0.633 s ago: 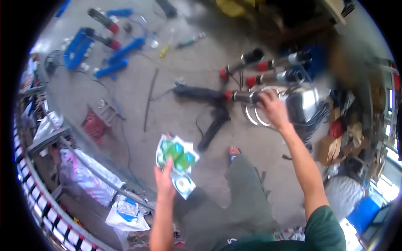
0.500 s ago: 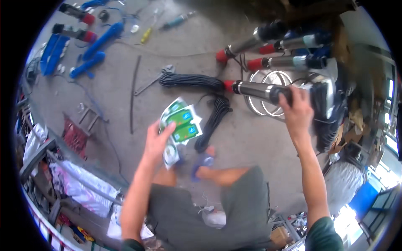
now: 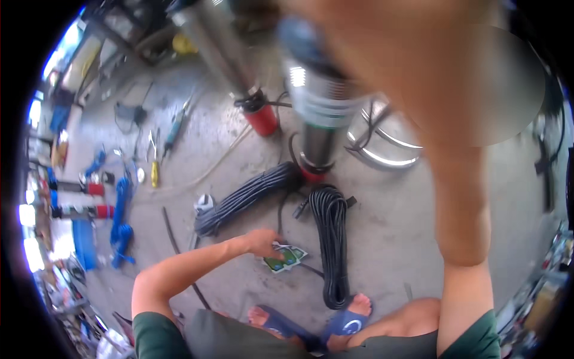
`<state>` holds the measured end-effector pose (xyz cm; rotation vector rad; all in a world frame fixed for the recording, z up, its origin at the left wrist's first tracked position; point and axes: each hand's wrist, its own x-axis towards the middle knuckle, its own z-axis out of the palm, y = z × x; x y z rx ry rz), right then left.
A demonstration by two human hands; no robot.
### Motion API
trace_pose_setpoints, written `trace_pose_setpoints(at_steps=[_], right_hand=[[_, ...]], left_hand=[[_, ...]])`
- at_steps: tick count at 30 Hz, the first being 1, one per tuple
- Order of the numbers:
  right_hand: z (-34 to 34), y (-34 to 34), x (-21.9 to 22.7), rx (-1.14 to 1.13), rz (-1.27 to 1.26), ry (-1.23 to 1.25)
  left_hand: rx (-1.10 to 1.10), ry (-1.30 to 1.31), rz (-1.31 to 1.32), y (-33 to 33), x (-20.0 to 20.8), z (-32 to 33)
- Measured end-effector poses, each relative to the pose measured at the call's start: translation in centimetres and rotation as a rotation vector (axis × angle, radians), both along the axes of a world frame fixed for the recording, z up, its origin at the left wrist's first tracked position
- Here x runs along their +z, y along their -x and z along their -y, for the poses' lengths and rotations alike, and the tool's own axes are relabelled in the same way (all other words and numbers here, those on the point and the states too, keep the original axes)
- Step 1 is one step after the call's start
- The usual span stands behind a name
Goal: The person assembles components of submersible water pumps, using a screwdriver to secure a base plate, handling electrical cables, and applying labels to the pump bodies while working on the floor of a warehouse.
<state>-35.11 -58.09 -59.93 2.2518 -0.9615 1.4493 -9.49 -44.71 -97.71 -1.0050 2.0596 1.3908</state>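
My left hand point(image 3: 261, 243) is closed on a fan of green-and-white stickers point(image 3: 286, 258), low over the floor. Large and blurred near the top, my right hand point(image 3: 406, 42) is at the upper end of a steel submersible pump point(image 3: 323, 107). Its fingers are smeared, but they seem wrapped round the dark top. That pump stands nearly upright, with its red end down by the floor. Below it lie two tied bundles of black cable, one slanting left point(image 3: 248, 200) and one running toward my feet point(image 3: 330, 245).
Another steel pump with a red end point(image 3: 261, 119) stands behind, to the left. A wrench point(image 3: 204, 202), a yellow-handled screwdriver point(image 3: 155, 175) and a teal tool point(image 3: 173, 133) lie on the floor. Blue cable bundles point(image 3: 121, 203) are at far left. Shiny metal rings point(image 3: 382, 158) lie right of the pump.
The pump in my right hand has swung from lying level to nearly upright. My left hand has moved forward and lower with the stickers. The view has turned to the right.
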Motion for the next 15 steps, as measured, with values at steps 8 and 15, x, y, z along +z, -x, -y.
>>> trace_pose_setpoints(at_steps=[8, 15], right_hand=[[0.7, -0.9, -0.3, 0.075, 0.154, -0.145], [-0.5, -1.8, 1.9, 0.23, 0.088, -0.218]], left_hand=[[0.24, 0.749, 0.15, -0.1, 26.8, 13.1], [0.456, 0.715, -0.595, -4.4, 45.0, 22.0]])
